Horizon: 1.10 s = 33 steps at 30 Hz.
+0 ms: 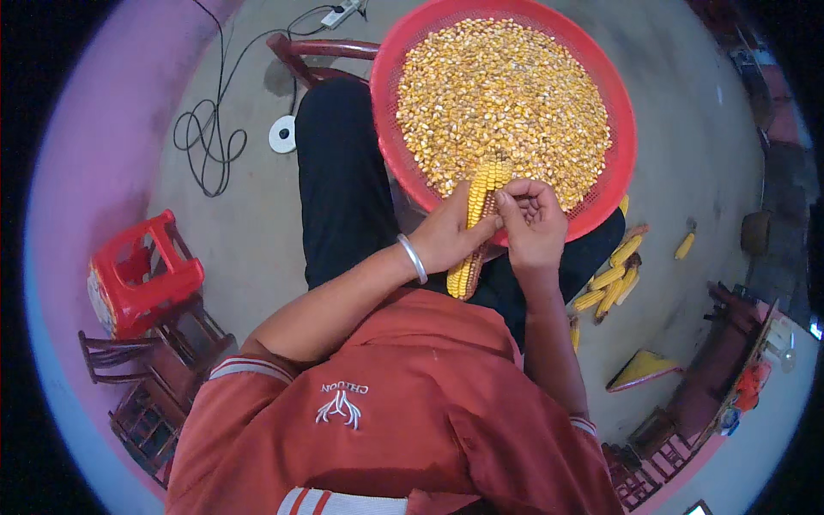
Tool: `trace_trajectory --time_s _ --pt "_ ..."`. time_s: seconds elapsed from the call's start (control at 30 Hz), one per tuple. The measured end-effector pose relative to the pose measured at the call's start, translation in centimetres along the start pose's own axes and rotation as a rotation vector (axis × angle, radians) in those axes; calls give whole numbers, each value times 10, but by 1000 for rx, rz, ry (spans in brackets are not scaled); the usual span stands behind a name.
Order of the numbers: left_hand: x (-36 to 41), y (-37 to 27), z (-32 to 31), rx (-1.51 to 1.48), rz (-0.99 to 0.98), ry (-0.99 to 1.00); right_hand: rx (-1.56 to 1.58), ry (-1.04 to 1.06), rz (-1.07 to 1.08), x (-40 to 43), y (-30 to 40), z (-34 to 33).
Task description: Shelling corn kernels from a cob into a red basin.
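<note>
My left hand [447, 232] grips a partly shelled ear of yellow corn [475, 203], which slants over the near rim of a red plastic basket [615, 96]. Its right side shows bare brown cob, while rows of kernels cover the rest. At that stripped side, my right hand [535, 222] pinches the ear with thumb and forefinger, its other fingers curled. Whether loose kernels lie in the right palm is hidden. A large heap of corn kernels [502, 96] fills the perforated basket, which appears to rest about my knees.
Several ears of corn [611, 283] lie on the floor at right, beyond a single ear [685, 246]. A red plastic stool [148, 273] and wooden chairs [154, 399] stand left. A black cable [222, 129] loops across the floor near a wooden chair part [328, 49].
</note>
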<state>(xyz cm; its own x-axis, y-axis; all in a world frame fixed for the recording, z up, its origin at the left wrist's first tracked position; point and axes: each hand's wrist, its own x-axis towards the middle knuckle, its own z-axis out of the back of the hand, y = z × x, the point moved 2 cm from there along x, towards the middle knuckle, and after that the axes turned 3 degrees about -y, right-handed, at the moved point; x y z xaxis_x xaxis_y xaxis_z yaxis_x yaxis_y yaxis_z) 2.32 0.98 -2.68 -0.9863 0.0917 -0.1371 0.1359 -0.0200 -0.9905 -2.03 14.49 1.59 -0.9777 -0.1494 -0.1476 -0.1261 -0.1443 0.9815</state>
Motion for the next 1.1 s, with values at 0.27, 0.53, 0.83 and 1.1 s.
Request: trace_trajectory --time_s 0.27,0.53,0.83,1.1 --pt "1 -9 -1 -93 -34 -145 383 37 -122 7 -15 7" --pt "-1 -23 18 99 107 -45 517 114 -397 17 -7 14" --pt "-6 -16 11 73 28 -194 81 -17 -287 13 8 0" --pt "-9 -20 9 202 49 -212 215 -59 -240 11 5 -11"
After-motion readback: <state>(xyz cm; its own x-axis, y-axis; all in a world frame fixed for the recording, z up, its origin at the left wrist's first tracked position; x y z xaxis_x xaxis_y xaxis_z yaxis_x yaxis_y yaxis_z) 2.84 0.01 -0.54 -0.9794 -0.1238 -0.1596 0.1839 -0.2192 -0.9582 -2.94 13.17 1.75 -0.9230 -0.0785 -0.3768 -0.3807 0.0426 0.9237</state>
